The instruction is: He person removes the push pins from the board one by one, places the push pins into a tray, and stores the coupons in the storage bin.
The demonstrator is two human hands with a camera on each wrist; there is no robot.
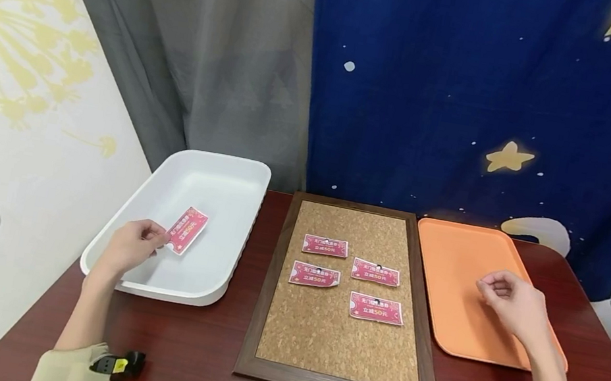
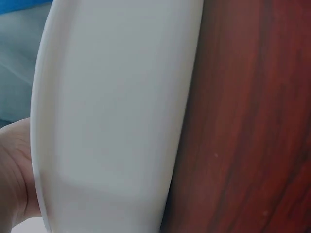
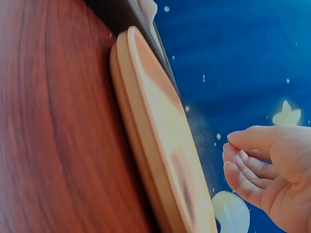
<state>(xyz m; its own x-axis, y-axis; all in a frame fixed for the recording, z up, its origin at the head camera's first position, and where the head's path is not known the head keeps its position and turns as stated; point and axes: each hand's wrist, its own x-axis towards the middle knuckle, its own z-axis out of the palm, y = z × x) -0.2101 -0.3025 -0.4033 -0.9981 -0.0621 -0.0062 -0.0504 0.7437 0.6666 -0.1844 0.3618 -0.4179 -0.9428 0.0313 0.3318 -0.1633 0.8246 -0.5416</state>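
Observation:
Over the white tray (image 1: 222, 184) at the left, my left hand (image 1: 133, 246) pinches a pink paper coupon (image 1: 188, 230) by its lower left corner; the coupon is tilted. In the left wrist view the tray's wall hides most of that hand (image 2: 17, 170). My right hand (image 1: 515, 304) is above the orange tray (image 1: 463, 255), thumb and index fingertips together. In the right wrist view a tiny dark, pin-like thing shows at the tips of this hand (image 3: 277, 170); it is too small to name surely.
Between the trays lies a cork board (image 1: 334, 348) in a brown wooden frame. Several pink coupons (image 1: 376, 309) are fixed to it, each with a small dark pin. Everything stands on a dark red wooden table (image 1: 184, 351), with a blue curtain (image 1: 399, 132) behind.

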